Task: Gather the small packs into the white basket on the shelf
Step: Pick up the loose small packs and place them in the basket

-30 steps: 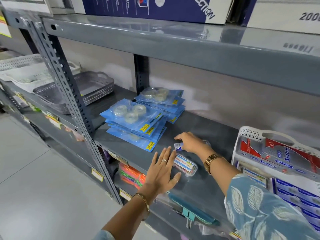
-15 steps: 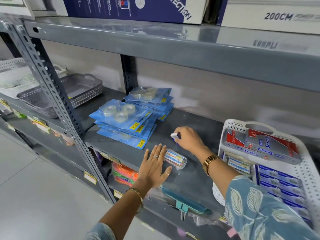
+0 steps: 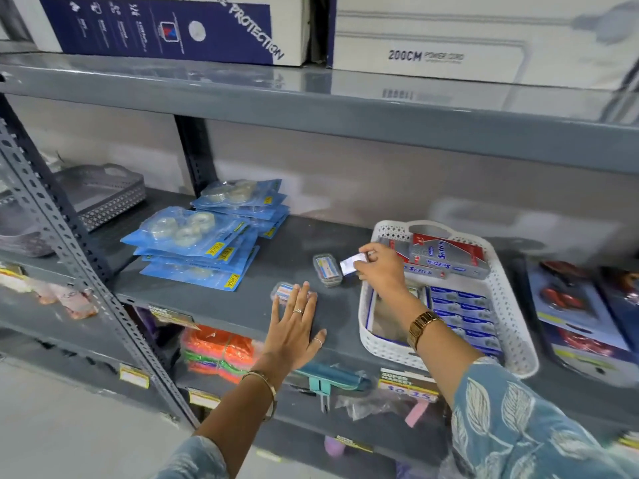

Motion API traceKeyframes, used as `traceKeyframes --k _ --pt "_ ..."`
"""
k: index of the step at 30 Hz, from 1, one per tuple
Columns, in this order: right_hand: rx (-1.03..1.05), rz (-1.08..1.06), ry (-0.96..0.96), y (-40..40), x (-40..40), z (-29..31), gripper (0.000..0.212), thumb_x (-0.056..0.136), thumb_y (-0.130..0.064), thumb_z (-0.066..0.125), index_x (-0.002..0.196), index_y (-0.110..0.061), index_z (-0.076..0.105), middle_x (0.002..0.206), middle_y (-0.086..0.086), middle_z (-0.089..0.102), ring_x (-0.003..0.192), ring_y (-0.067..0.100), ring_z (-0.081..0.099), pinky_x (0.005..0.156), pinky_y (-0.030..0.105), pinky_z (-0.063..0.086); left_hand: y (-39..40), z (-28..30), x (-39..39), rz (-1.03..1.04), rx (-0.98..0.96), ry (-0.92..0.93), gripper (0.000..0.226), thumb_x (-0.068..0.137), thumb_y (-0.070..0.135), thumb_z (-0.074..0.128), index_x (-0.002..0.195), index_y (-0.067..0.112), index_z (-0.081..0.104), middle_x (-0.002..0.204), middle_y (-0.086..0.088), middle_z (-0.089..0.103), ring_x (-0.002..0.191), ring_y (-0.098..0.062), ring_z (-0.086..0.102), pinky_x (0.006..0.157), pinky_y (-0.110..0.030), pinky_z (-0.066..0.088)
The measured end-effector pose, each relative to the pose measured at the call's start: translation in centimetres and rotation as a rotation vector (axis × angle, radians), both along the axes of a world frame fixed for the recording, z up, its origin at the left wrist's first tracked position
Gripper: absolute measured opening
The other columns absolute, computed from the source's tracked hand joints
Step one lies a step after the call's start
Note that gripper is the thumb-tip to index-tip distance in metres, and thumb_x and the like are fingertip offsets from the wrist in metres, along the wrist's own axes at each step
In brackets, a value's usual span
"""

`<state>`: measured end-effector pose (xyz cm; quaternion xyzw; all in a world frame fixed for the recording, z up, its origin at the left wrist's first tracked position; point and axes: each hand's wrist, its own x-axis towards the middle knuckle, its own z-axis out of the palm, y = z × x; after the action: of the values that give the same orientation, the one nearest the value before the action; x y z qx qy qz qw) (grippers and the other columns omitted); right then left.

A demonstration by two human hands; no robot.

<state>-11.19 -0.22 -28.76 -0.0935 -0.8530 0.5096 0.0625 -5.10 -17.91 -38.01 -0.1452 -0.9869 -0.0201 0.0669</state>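
Observation:
The white basket [image 3: 511, 305] stands on the grey shelf [image 3: 249, 305] at the right, holding red-and-silver boxes and blue packs. My right hand [image 3: 382, 267] hovers at the basket's left rim, fingers shut on a small white pack [image 3: 350, 264]. A small clear pack [image 3: 326, 269] lies on the shelf just left of that hand. My left hand [image 3: 295, 323] lies flat on the shelf, fingers spread, fingertips over another small clear pack [image 3: 281, 291].
Two stacks of blue tape packs [image 3: 197, 250] lie on the shelf to the left. A grey basket [image 3: 103, 195] stands beyond the slotted upright [image 3: 69, 236]. Boxes fill the shelf above. Red-and-blue packs [image 3: 581, 305] lie right of the white basket.
My right hand has lifted the small white pack off the shelf and carried it right to the basket's rim. A clear pack it covered now shows. The left hand stays on its pack.

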Motion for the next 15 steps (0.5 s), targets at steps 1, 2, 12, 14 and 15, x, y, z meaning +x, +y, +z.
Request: traceKeyframes --k 1,2,12,14,15 --pt "-0.037 -0.025 -0.008 0.8 0.5 0.1 0.025 0.073 0.000 0.066 0.089 -0.019 0.063 0.089 0.009 0.065 0.087 0.036 0.069 0.080 0.052 0.057 0.6 0.0 0.3 -0.006 -0.008 0.001 0.068 0.076 0.050 0.036 0.125 0.007 0.054 0.136 -0.014 0.053 0.129 -0.025 0.030 0.100 -0.053 0.037" --pt "-0.082 -0.053 -0.025 1.8 1.2 0.3 0.024 0.073 0.002 0.066 0.086 -0.018 0.061 0.089 0.011 0.065 0.084 0.035 0.069 0.080 0.052 0.057 1.4 0.0 0.7 -0.023 -0.007 0.004 0.066 0.076 0.049 0.036 0.124 0.008 0.056 0.135 -0.013 0.054 0.128 -0.024 0.030 0.100 -0.052 0.036" --pt "-0.171 -0.335 -0.123 10.4 8.2 1.5 0.015 0.074 0.003 0.071 0.087 -0.002 0.070 0.089 0.011 0.066 0.074 0.031 0.068 0.054 0.025 0.059 5.0 -0.2 2.1 -0.039 -0.044 -0.054 0.058 0.078 0.037 0.034 0.112 0.002 0.065 0.125 -0.020 0.060 0.115 -0.034 0.058 0.104 -0.048 0.017" --pt "-0.095 -0.346 -0.150 12.1 9.2 1.4 0.009 0.071 0.000 0.072 0.069 -0.008 0.070 0.082 0.013 0.070 0.074 0.032 0.068 0.074 0.041 0.061 5.3 -0.4 2.2 -0.037 -0.056 -0.059 0.058 0.078 0.036 0.032 0.111 0.002 0.066 0.125 -0.019 0.061 0.114 -0.033 0.059 0.101 -0.050 0.026" --pt "-0.033 -0.336 -0.180 12.9 9.6 1.3 0.008 0.069 -0.001 0.072 0.065 -0.007 0.069 0.082 0.017 0.072 0.076 0.033 0.069 0.078 0.046 0.060 5.5 -0.4 2.4 -0.038 -0.055 -0.060 0.058 0.078 0.035 0.031 0.111 0.002 0.066 0.124 -0.019 0.061 0.114 -0.033 0.059 0.101 -0.051 0.032"
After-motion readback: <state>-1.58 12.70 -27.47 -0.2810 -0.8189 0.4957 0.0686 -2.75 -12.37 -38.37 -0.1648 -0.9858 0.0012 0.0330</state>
